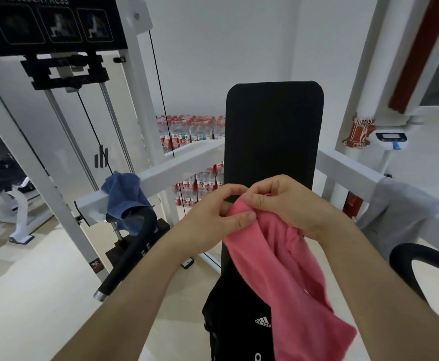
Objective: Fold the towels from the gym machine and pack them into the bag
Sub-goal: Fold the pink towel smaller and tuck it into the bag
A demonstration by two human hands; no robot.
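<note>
Both hands, left hand [214, 213] and right hand [288, 204], pinch the pink towel [283, 267] together above the black bag [229, 324]; blue towel [124, 199] and grey towel [401, 207] remain draped on the machine; nothing appears folded or packed.

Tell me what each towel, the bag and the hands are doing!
pink towel: bunched, unfolded, hanging
blue towel: draped on left bar
grey towel: draped on right bar
black bag: opening not visible
left hand: pinching pink towel
right hand: pinching pink towel
</note>
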